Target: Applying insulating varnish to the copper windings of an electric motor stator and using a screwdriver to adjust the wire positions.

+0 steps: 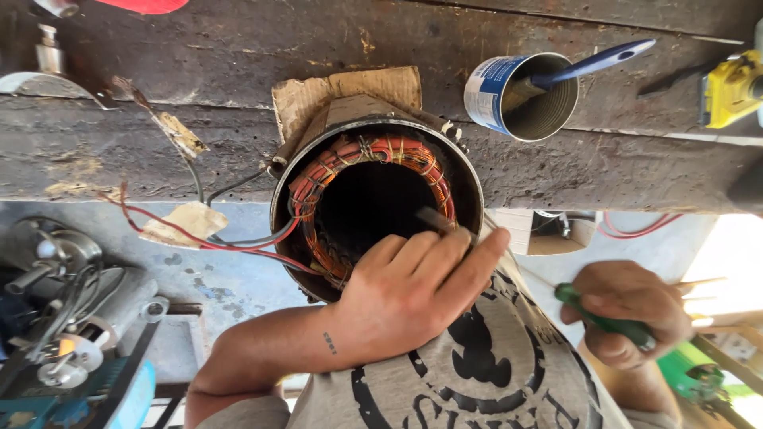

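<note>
Copper-wound stator 1, left hand fingers together on its rim, right hand clamped on 1 green-handled tool

A worn wooden bench bears a motor stator, cardboard, a tin can.

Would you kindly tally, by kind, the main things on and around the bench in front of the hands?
Motor stator: 1
Tin can: 1
Blue-handled brush: 1
Green-handled tool: 1
Cardboard piece: 1
Total: 5
</note>
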